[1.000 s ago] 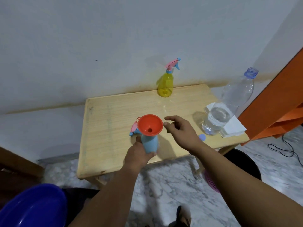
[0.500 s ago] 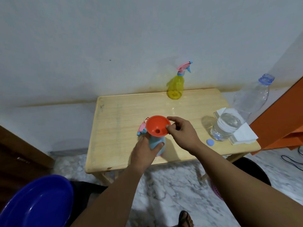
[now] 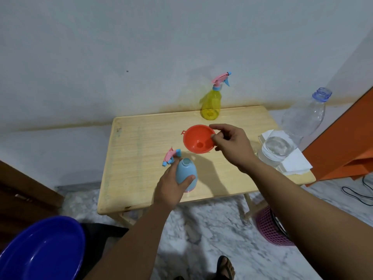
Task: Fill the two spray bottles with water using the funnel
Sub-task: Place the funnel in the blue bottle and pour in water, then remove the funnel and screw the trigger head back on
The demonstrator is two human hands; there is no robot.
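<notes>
funnel [image 3: 198, 140] | lifted off blue bottle [image 3: 186, 174] | right hand [image 3: 232, 146] pinches rim

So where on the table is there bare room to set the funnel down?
Bare wood runs along the table's left side, left of the spray head, and in the middle between the yellow spray bottle and funnel. The right edge is crowded by the water bottle and napkins.
</notes>
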